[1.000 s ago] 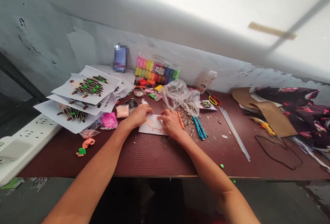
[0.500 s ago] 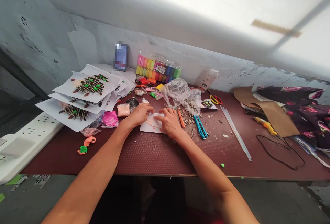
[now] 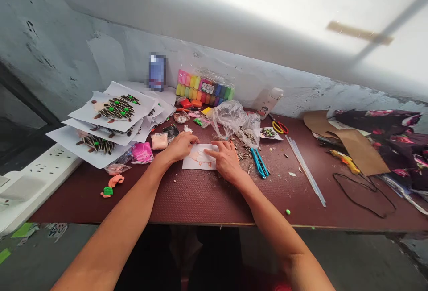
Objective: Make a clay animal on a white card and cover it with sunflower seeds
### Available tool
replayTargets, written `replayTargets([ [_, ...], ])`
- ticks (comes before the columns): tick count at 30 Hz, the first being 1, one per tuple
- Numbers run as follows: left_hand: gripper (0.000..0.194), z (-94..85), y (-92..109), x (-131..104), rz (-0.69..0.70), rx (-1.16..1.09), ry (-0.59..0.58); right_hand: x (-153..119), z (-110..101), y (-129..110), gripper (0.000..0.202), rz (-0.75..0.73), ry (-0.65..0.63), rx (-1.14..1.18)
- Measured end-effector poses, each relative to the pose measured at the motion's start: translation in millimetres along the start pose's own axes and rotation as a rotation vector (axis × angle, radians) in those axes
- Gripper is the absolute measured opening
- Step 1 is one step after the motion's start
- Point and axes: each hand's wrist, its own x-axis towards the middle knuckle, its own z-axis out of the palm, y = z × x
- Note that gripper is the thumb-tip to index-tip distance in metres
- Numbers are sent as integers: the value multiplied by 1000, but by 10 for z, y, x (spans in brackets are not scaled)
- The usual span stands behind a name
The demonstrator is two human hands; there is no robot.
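Note:
A white sheet of paper [image 3: 195, 164] with an orange outline drawing lies on the table between my hands. My left hand [image 3: 182, 145] is at its upper left edge, fingers bent and pressed together; their tips and anything in them are hidden. Over the right side of the sheet rests my right hand [image 3: 228, 160], its fingers apart and the index finger stretched across the drawing. Beside it lie a teal utility knife [image 3: 260, 164] and scattered sunflower seeds [image 3: 245, 153]. A pack of pale clay [image 3: 159, 141] sits just left of my left hand.
Stacked papers with seed hedgehogs [image 3: 117, 112] stand at left, near a white power strip [image 3: 50, 179]. Colored clay packs [image 3: 205, 89] lean on the wall. A plastic bag [image 3: 227, 117], scissors [image 3: 280, 127], glue sticks [image 3: 306, 170] and a yellow glue gun [image 3: 349, 164] lie around.
My right hand has shifted slightly right, uncovering more of the drawing and hiding the orange tool beside it. My left hand stays at the paper's upper left edge.

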Motion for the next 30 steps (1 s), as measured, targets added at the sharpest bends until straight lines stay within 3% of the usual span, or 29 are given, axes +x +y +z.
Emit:
replayTargets([
  [8,39,9,-15,7,-7,3,-8,3,27,37,45,15,-18,41],
  [14,43,-4,23,-7,-15,0,-18,38,57,52,49,97,45,143],
  [20,43,9,14,-9,-3,0,-7,101,88,35,42,50,-40,140],
  [30,44,1,26,-23,-19,-35,-9,96,140,160,48,125,-44,205],
])
